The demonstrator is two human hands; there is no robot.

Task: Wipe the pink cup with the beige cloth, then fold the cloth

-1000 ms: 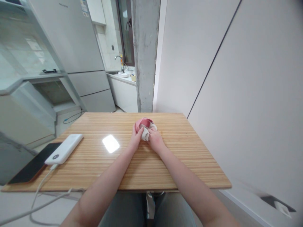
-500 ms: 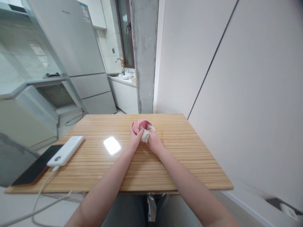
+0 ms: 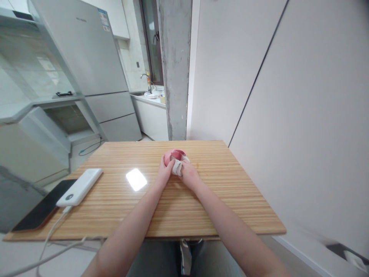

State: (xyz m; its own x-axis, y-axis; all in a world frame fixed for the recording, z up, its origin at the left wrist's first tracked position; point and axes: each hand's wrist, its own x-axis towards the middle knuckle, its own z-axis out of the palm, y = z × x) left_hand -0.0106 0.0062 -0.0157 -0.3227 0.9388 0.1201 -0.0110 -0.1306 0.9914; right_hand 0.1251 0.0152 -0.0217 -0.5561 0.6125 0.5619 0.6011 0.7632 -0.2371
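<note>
Only small shifts show in the head view since half a second ago: the left hand's (image 3: 165, 171) fingers have drawn in closer around the bowl (image 3: 171, 154), and everything sits slightly lower in view. From where I stand, that hand is clamped on the bowl's left side, its thumb by the cloth (image 3: 177, 168). The right hand (image 3: 189, 174) meets the cloth at the bowl's near right side; its fingertips are hidden, so I cannot tell whether they pinch or merely press. The pink bowl is tipped, mouth towards the person, above the far middle of the table (image 3: 230, 207); whether it touches the wood, I can't tell. Off left, a white power bank (image 3: 80, 187) lies beside a black tablet (image 3: 43, 207), a cable (image 3: 54, 227) plugged in.
</note>
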